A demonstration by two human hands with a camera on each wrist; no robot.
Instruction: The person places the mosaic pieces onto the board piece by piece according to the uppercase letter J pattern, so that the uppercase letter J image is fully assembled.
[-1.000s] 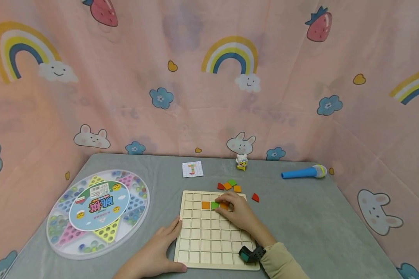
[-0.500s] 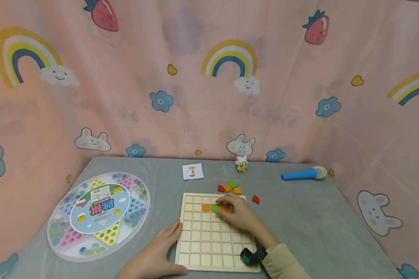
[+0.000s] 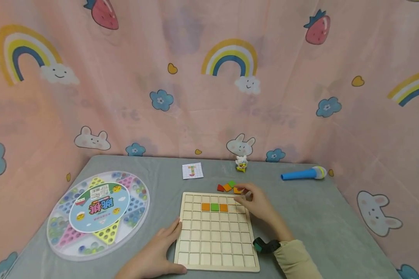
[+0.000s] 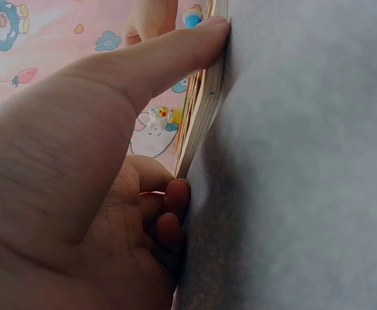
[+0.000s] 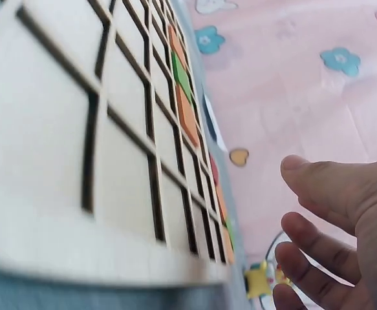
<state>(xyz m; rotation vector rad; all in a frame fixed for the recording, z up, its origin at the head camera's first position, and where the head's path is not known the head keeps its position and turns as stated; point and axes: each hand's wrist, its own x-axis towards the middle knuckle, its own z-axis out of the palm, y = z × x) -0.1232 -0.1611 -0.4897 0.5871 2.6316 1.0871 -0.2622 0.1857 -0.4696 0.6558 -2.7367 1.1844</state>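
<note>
A wooden grid board [image 3: 214,240] lies on the grey table. In one of its upper rows sit an orange tile [image 3: 205,207], a green tile [image 3: 214,207] and another orange tile [image 3: 223,207]. My left hand [image 3: 158,250] rests at the board's lower left corner, fingers along the left edge and thumb at the front edge. Over the upper right corner is my right hand [image 3: 256,203], its fingers apart and holding nothing in the right wrist view. Near its fingertips lie a loose orange tile [image 3: 237,190], a slanted orange tile [image 3: 227,187], a green tile [image 3: 232,183] and a red piece [image 3: 220,187].
Left of the board lies a round Chinese checkers set [image 3: 99,211] with marbles. At the back are a pattern card [image 3: 192,171], a small figurine [image 3: 241,164] and a blue toy microphone [image 3: 303,173]. A pink printed curtain [image 3: 209,116] surrounds the table.
My right hand has left the orange tile in the row and moved right and back, toward the loose pieces. It now covers the separate red quarter-round piece. My left hand stays put.
</note>
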